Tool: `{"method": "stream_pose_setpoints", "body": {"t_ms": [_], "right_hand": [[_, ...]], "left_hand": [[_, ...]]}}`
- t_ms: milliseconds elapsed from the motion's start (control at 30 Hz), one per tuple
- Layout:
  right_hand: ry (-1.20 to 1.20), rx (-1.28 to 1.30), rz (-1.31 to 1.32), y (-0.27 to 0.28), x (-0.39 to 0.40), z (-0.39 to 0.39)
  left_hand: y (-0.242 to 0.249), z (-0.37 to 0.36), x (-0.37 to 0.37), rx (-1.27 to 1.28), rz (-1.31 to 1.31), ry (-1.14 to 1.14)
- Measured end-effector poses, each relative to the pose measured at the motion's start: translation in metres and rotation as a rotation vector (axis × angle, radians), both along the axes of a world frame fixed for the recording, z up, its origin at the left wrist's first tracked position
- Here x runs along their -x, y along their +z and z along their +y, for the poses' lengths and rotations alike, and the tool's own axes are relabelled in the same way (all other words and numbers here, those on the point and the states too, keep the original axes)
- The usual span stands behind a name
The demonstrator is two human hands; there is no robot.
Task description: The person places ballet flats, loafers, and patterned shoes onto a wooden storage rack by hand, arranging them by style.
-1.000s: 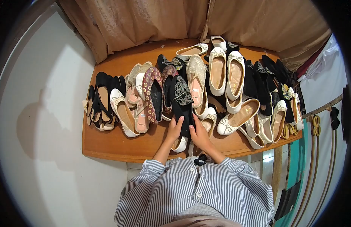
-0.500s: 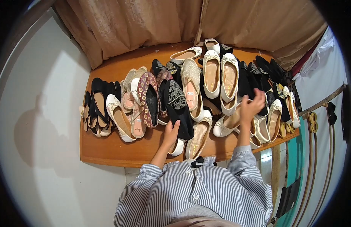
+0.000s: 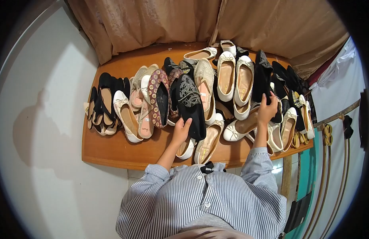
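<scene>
My left hand (image 3: 182,130) grips a black flat shoe (image 3: 195,119) by its heel end, thumb on top; grey stitched patterning covers its toe. Farther right, my right hand (image 3: 268,109) is closed on another black shoe (image 3: 262,75), which stands up with its toe towards the curtain. Between the two lie white ballet flats with bows, among them an upright-lying white flat (image 3: 226,75) and a white flat (image 3: 234,131) near my right wrist. Just left of the shoe in my left hand is a maroon flat (image 3: 154,97) with gold flower shapes.
Shoes crowd the brown wooden table (image 3: 109,149). Black flats (image 3: 106,95) cluster at its left end, more black and white pairs at its right. A tan curtain (image 3: 160,24) hangs behind, a white wall (image 3: 53,127) stands left, and a rail with hanging straps (image 3: 337,112) is at right.
My right hand was open above the right-hand shoes; it has now closed on a black shoe and raised it. My left hand keeps its hold on the patterned black shoe.
</scene>
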State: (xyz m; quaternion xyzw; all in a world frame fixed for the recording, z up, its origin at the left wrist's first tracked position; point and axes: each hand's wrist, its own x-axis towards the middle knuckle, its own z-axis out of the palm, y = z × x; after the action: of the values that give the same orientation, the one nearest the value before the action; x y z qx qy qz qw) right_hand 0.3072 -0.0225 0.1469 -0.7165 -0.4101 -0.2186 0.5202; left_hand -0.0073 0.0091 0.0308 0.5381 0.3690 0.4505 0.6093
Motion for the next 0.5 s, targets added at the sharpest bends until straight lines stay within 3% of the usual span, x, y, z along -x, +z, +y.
{"method": "stream_pose_setpoints", "body": {"t_ms": [133, 300, 367, 433, 500], "right_hand": [[0.220, -0.069, 0.011, 0.011, 0.060, 0.004], [0.464, -0.086, 0.148, -0.022, 0.132, 0.000], [0.486, -0.057, 0.097, -0.042, 0.147, -0.002], [0.494, 0.030, -0.014, -0.050, 0.158, -0.006], [0.557, 0.150, 0.008, -0.066, 0.164, -0.011]], "left_hand": [[0.023, 0.012, -0.011, -0.073, -0.164, 0.034], [0.032, 0.028, -0.009, -0.059, -0.208, 0.112], [0.032, 0.031, -0.011, -0.096, -0.207, 0.129], [0.029, 0.034, -0.016, 0.062, -0.410, 0.142], [0.034, 0.034, -0.022, 0.029, -0.322, 0.127]]}}
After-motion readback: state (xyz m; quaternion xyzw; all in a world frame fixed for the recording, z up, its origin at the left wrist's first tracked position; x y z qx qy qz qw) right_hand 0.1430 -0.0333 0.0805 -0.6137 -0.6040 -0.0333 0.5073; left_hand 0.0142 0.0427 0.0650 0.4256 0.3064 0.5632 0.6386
